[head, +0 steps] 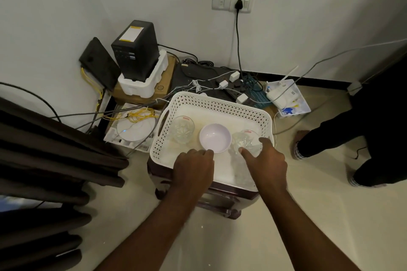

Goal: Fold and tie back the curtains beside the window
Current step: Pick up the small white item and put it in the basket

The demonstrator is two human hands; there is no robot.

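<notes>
Corner of a room: white wall [308,6], beige floor [319,182], cables [136,114] everywhere, and a white basket [220,102] sat on a small dark table [220,200]. From my end, both arms reached forward into it. The right hand [266,160] gripped the right-side glass [246,140] between thumb and forefinger. The left hand [193,167] was curled at the bowl [215,137]'s near rim; couldn't tell if it actually held it. The curtains [55,149] hung untouched at far left, folds running left to right in frame, hems toward the table.
</notes>
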